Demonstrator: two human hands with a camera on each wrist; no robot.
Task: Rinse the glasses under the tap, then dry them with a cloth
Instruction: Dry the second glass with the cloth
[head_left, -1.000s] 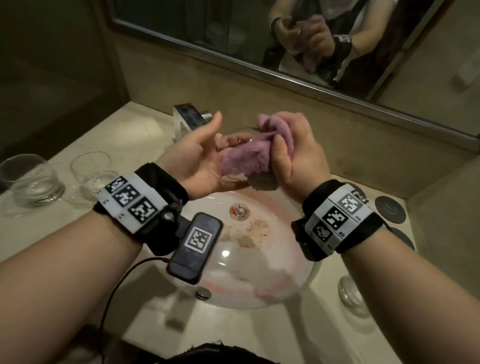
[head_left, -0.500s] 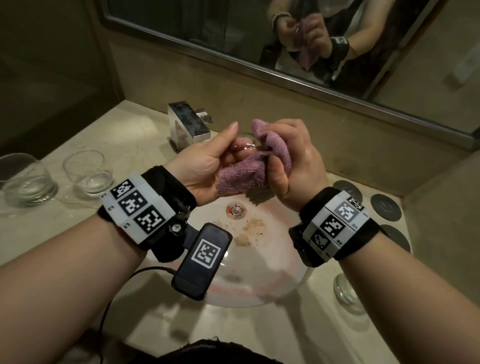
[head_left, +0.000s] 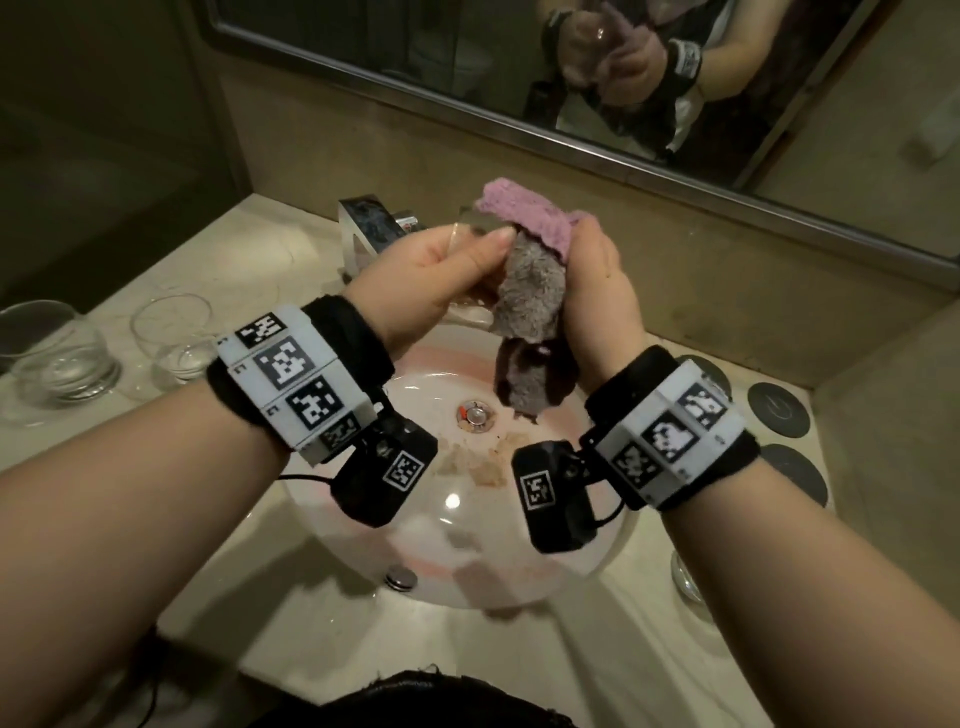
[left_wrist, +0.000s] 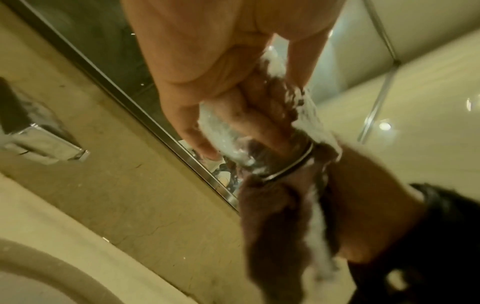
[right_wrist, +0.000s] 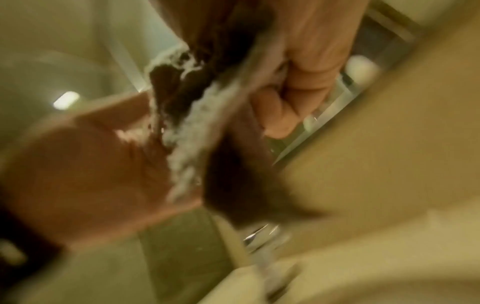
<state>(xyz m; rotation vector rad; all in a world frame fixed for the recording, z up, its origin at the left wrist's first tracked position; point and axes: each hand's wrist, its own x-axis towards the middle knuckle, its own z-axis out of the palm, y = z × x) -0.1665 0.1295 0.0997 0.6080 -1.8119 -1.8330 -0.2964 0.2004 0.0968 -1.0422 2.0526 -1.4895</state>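
Glass sits in left-hand grip, right-hand grip pinching cloth over it.

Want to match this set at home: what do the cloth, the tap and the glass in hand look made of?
Cloth: fluffy pile, pink one side, grey-brown the other; probably microfibre. Tap: boxy, mirror-bright, likely chromed metal. Glass: clear and see-through, likely real glass, though plastic can't be excluded.

Dim bathroom: beige stone counter, framed wall mirror, tan walls.
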